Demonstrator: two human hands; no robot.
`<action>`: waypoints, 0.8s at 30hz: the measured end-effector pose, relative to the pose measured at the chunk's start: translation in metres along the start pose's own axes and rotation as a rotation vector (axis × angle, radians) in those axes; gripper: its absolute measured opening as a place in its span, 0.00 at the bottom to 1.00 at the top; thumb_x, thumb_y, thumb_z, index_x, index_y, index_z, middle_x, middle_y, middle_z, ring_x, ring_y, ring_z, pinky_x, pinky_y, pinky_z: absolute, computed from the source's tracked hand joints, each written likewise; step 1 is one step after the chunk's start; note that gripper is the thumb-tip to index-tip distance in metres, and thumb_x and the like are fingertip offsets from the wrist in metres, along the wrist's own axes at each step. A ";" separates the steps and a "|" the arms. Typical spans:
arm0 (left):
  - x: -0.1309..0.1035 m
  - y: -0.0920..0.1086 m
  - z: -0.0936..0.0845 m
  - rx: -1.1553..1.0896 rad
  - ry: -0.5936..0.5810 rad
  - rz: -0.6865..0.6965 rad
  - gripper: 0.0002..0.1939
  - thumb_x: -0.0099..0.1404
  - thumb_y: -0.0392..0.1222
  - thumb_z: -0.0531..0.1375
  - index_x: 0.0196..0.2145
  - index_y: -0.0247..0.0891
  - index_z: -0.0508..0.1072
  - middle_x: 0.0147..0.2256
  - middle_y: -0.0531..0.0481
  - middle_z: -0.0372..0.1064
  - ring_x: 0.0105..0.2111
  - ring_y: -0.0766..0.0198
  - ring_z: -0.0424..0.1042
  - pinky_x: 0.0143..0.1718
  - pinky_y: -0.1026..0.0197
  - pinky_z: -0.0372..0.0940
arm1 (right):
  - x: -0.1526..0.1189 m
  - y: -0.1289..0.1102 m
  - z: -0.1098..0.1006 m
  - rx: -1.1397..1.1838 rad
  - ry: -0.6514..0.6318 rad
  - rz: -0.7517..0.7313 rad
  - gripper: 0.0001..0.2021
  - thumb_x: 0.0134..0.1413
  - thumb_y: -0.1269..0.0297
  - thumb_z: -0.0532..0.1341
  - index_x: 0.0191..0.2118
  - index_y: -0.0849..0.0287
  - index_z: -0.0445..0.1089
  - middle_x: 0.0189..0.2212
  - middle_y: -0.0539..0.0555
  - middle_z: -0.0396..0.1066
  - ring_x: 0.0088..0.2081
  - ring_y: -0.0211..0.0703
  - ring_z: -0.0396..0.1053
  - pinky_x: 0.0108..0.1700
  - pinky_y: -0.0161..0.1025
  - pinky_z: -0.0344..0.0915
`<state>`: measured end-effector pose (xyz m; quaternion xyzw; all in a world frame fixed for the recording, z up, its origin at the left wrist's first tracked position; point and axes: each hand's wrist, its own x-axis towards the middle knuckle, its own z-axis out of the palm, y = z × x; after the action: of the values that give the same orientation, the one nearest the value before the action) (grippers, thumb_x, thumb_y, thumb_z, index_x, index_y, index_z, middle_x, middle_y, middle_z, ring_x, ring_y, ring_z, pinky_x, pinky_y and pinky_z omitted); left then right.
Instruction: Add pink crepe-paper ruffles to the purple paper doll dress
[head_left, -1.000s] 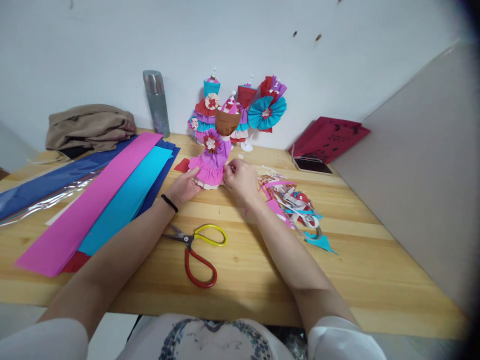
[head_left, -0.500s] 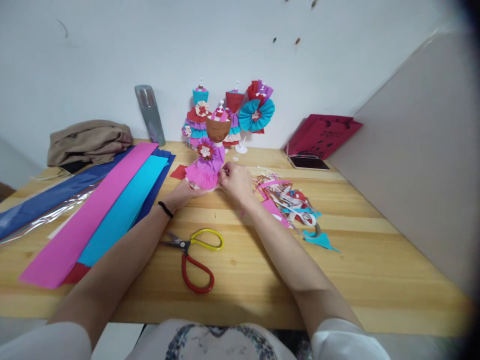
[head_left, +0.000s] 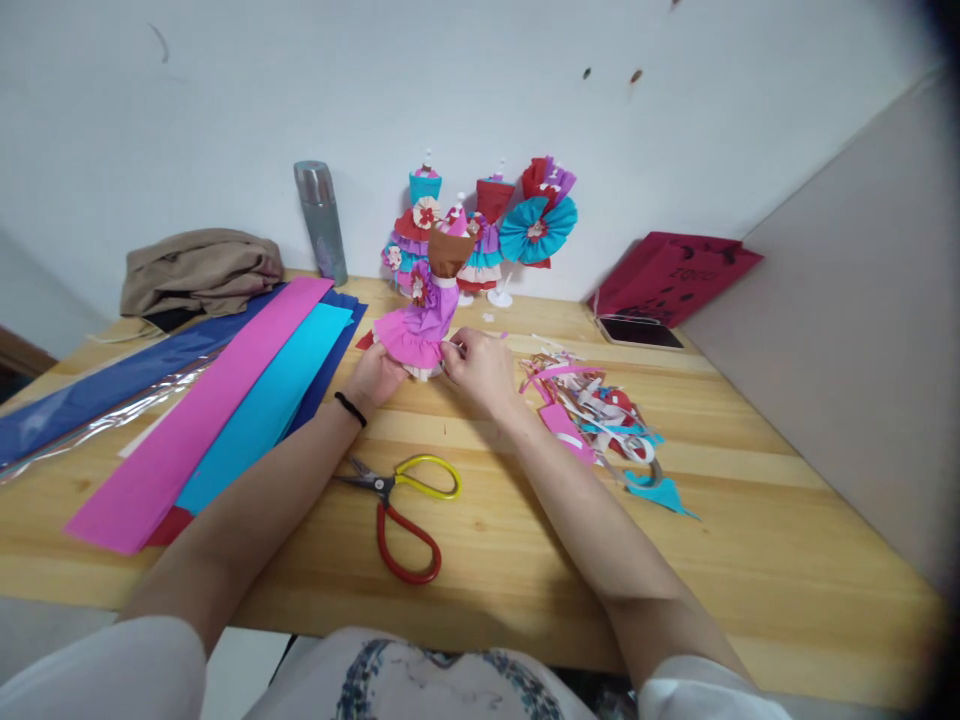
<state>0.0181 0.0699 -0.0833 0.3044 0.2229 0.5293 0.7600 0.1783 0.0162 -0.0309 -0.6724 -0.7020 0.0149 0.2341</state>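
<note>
Flower (head_left: 418, 287) is turning sideways since earlier frame | left grip (head_left: 377, 376) holding skirt (head_left: 409, 337), right grip (head_left: 481, 370) pinching its side | top (head_left: 451, 254), flower already sitting on; remainder not showing

The scissors (head_left: 384, 486) lie on the table (head_left: 510, 560). Left of them are paper sheets (head_left: 266, 400); right of them, paper scraps (head_left: 619, 405). Behind them is the paper dress (head_left: 416, 335); farther back, the flask (head_left: 322, 225) leftward and the bag (head_left: 671, 275) rightward.

The red bag (head_left: 646, 268) bears dark lettering (head_left: 691, 273) (one short line), seemingly too blurred to read.
</note>
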 end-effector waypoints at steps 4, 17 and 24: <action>-0.003 -0.002 0.002 -0.006 -0.005 0.028 0.19 0.64 0.33 0.52 0.50 0.38 0.74 0.42 0.45 0.79 0.54 0.57 0.73 0.58 0.50 0.66 | 0.000 -0.002 -0.001 -0.012 -0.008 0.008 0.15 0.65 0.59 0.55 0.40 0.60 0.78 0.38 0.61 0.80 0.41 0.50 0.76 0.38 0.38 0.60; -0.016 0.002 -0.004 0.237 -0.245 0.043 0.35 0.41 0.19 0.67 0.48 0.39 0.76 0.48 0.46 0.76 0.60 0.51 0.68 0.64 0.50 0.59 | 0.000 0.002 -0.001 -0.053 0.005 0.008 0.15 0.64 0.58 0.55 0.41 0.59 0.77 0.39 0.62 0.81 0.40 0.52 0.77 0.37 0.39 0.60; -0.018 -0.001 0.013 0.194 0.017 0.157 0.20 0.56 0.29 0.65 0.47 0.42 0.76 0.50 0.45 0.76 0.60 0.47 0.68 0.60 0.45 0.64 | 0.001 0.001 0.000 -0.045 -0.022 0.013 0.15 0.65 0.58 0.55 0.41 0.59 0.78 0.39 0.62 0.80 0.41 0.51 0.76 0.38 0.39 0.61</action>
<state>0.0216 0.0496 -0.0745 0.3885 0.2548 0.5655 0.6814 0.1788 0.0178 -0.0311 -0.6817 -0.7004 0.0079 0.2111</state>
